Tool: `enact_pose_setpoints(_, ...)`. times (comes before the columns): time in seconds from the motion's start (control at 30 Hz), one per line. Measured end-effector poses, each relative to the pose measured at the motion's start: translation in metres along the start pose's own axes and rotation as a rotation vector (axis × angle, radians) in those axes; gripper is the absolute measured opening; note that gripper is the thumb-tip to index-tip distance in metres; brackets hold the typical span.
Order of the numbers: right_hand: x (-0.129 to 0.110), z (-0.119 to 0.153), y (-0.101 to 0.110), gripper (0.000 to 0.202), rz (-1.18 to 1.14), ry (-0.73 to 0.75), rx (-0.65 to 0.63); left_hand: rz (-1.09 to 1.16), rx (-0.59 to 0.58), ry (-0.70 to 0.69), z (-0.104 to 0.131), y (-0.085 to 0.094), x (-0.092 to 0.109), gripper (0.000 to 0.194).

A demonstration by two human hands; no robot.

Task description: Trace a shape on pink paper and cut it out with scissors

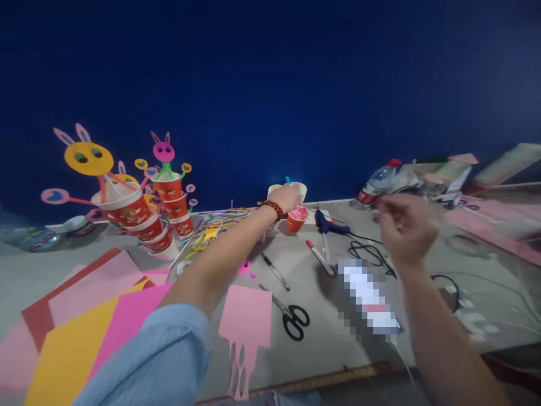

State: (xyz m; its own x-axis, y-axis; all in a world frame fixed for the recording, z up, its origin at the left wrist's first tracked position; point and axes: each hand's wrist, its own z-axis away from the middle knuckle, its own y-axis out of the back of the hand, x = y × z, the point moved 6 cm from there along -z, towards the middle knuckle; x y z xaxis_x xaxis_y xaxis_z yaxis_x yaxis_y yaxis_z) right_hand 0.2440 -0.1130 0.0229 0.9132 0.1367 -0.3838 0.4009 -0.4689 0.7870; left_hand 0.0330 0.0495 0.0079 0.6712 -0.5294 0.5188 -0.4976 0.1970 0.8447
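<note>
My left hand [284,197], with a red bead bracelet at its wrist, reaches to the white cups [300,190] near the back wall. Its fingertips are hidden, so what they touch cannot be made out. A small red cup [296,221] with pink on top stands just below that hand. My right hand [403,223] is raised at the right, in front of the bottle [376,185], fingers curled and partly blurred. Whether something small is between them is unclear. A blue glue gun [332,224] lies between the two hands.
Red cup stacks [127,208] with paper faces stand at the left. Coloured sheets [80,316] lie in front of them. Black-handled scissors [295,321], a pen [275,272], a red-capped marker [320,258], a lit phone [369,296] and a black cable [366,252] lie on the table.
</note>
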Motion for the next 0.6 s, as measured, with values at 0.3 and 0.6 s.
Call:
enact_pose_setpoints(0.3,0.021,0.076,-0.001,0.051,0.161,-0.166,0.267,-0.124,-0.043,-0.227,0.044,0.079,-0.02,0.059)
enact_pose_setpoints(0.6,-0.044,0.124,-0.062,0.019,-0.154,0.053,0.014,-0.032,0.35,-0.319,0.18,0.091,-0.044,0.024)
